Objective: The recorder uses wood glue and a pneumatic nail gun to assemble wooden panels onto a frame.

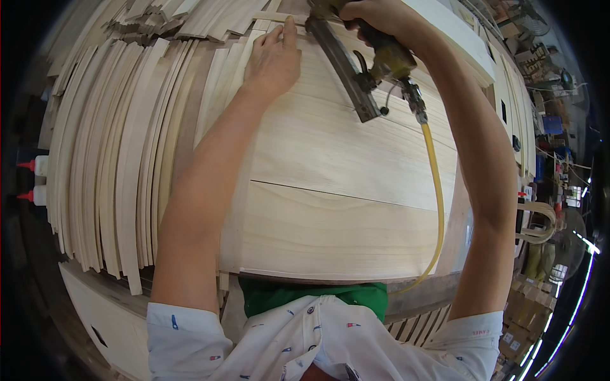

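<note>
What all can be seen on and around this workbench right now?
Wooden panel: one, pale, made of joined boards, centre of the bench.
Thin wooden strip: one, pale, along the panel's far edge.
Wooden slats: many, pale, stacked on the left and across the top.
Nail gun: one, dark and yellowish, at the panel's far edge.
Air hose: one, yellow, trailing from the gun toward the near right.
Glue bottles: two, white with red tips, far left.
Workshop clutter: too small to tell, right rim.
Left hand: flat, pressing the strip.
Right hand: closed around the nail gun.
</note>
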Action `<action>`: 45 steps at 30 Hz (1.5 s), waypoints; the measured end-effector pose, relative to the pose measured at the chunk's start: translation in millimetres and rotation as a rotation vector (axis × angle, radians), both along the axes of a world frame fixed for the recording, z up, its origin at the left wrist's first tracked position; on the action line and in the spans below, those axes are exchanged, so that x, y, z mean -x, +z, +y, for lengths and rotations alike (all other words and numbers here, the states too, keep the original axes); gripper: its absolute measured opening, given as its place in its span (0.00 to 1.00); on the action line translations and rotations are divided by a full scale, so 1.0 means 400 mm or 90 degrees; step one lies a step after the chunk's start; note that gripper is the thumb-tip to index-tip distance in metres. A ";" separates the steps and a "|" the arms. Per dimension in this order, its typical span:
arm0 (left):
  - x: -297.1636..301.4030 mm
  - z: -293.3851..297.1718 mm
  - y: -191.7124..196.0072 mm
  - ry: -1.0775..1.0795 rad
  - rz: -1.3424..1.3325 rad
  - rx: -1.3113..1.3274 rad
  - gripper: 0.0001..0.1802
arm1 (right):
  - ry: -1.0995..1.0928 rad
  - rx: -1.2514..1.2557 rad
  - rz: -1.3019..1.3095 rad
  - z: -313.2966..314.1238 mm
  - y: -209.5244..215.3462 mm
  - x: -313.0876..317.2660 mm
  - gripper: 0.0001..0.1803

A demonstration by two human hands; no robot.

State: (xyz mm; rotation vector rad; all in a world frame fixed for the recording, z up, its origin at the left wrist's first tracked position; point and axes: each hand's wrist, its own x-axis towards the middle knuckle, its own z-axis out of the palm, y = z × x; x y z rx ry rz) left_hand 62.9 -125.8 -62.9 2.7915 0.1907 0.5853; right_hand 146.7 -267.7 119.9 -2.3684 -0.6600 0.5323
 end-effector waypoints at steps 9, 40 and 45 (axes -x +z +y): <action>-0.006 -0.001 -0.005 0.014 0.020 -0.022 0.32 | -0.043 -0.021 -0.070 -0.208 -0.052 -0.033 0.18; 0.008 -0.024 -0.058 -0.093 -0.290 -0.113 0.10 | -0.520 -0.015 -0.027 -1.132 -0.082 0.533 0.11; 0.216 -0.066 -0.012 -0.050 -0.181 -0.096 0.15 | -0.475 -0.064 0.008 -1.146 -0.119 0.514 0.13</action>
